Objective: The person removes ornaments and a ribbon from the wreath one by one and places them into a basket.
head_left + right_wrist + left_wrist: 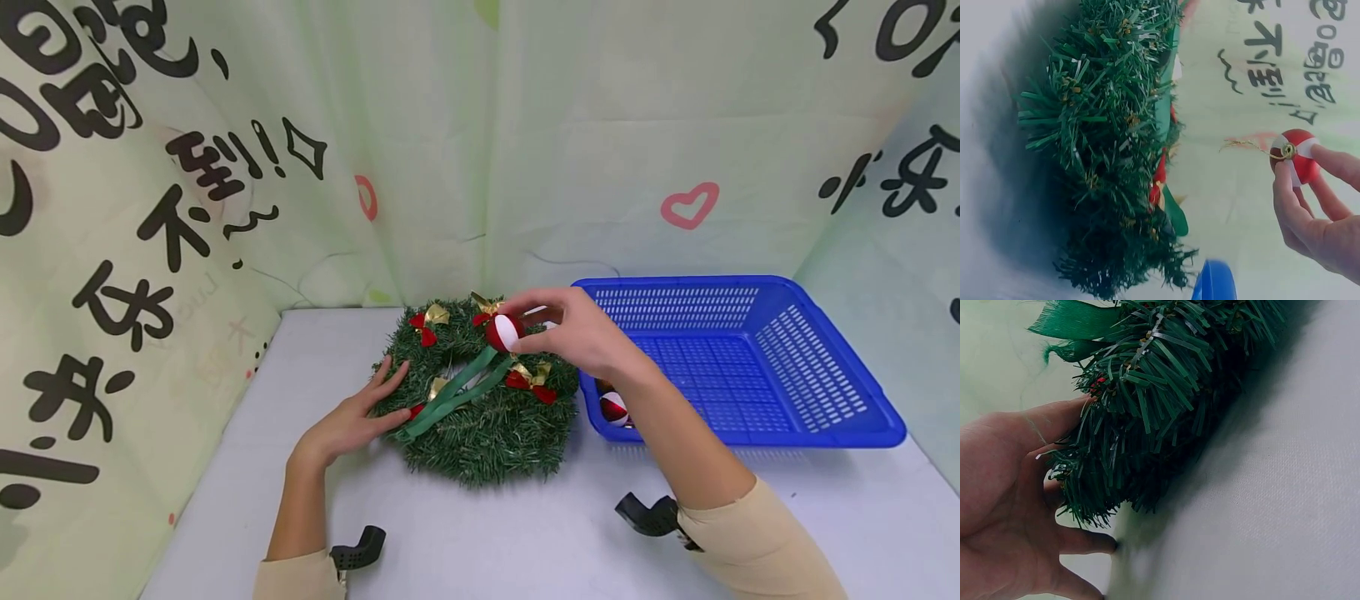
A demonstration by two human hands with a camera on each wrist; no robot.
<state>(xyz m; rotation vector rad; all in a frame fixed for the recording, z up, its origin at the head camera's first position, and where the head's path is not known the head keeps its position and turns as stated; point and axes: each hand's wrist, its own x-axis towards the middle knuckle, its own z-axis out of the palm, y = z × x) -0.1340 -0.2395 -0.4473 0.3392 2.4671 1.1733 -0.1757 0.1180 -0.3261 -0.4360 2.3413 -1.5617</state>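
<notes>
My right hand (573, 329) pinches a red and white bauble (505, 332) between thumb and fingers, above the far right part of a green wreath (487, 446). A gold hanging string (1244, 144) trails from the bauble's cap in the right wrist view. With fingers spread, my left hand (352, 425) rests against the wreath's left side, its thumb near a red bow (416, 411). Two of its fingers reach down toward the table in the left wrist view. A green ribbon (457, 396) lies across the wreath's middle, and red and gold bows (531, 382) sit around the ring.
A blue plastic basket (832, 440) stands right of the wreath, under my right forearm. Another red and white bauble (613, 408) lies in its near left corner. The white table (480, 542) ends at a printed curtain (555, 192) behind the wreath.
</notes>
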